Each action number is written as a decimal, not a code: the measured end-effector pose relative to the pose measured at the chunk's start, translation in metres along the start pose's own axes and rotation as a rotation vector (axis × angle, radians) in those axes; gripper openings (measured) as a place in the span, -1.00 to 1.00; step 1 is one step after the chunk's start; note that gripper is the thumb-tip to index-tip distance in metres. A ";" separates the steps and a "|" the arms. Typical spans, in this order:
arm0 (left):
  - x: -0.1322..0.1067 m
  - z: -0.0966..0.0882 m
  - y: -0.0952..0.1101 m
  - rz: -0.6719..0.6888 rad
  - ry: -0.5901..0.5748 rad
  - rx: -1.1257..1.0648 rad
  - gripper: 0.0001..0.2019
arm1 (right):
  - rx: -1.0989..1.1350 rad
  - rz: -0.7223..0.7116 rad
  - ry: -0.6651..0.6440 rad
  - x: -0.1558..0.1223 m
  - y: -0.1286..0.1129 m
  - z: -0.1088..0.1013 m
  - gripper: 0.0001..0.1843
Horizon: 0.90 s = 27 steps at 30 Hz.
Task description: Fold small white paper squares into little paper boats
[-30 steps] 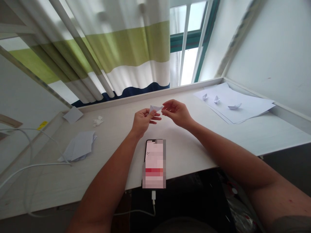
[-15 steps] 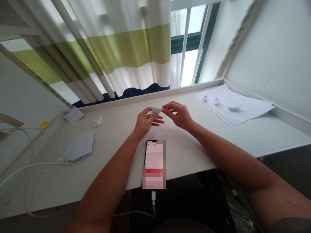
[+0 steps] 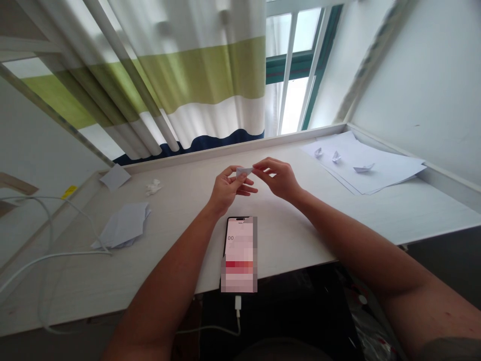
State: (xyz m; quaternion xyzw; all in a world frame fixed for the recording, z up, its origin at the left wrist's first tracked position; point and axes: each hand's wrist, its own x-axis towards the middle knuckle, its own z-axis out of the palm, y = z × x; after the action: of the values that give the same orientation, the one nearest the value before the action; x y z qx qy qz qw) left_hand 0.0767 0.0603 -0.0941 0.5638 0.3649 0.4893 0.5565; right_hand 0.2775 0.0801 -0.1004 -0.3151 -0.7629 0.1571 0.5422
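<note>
A small folded piece of white paper is held up between my two hands, above the middle of the desk. My left hand pinches its left side between thumb and forefinger, the other fingers stretched out below. With thumb and fingertips, my right hand grips the pointed right end. Just nearer to me lies a phone, its screen lit and partly blurred. Over on the right, several white sheets carry three small folded paper boats.
To the left, a stack of paper pieces, a crumpled bit of paper and a square sheet lie on the desk. White cables loop over its left side. A raised edge runs along the back below the curtain.
The folded paper has turned slightly in my fingers and now looks flatter. Both hands keep nearly the same place and hold.
</note>
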 end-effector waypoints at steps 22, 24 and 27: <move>0.006 -0.005 -0.011 0.163 0.086 0.238 -0.71 | 0.272 0.323 -0.051 -0.002 0.008 0.007 -0.51; 0.007 -0.005 -0.010 0.159 0.089 0.212 -0.69 | 0.236 0.237 -0.047 -0.002 0.005 0.006 -0.57; 0.008 -0.005 -0.011 0.165 0.114 0.190 -0.65 | 0.112 0.036 -0.049 -0.002 0.001 0.003 -0.70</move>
State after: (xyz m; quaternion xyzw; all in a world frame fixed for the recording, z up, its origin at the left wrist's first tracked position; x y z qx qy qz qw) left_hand 0.0758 0.0704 -0.1045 0.6133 0.3928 0.5278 0.4370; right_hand 0.2753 0.0797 -0.1031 -0.2940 -0.7603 0.2168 0.5371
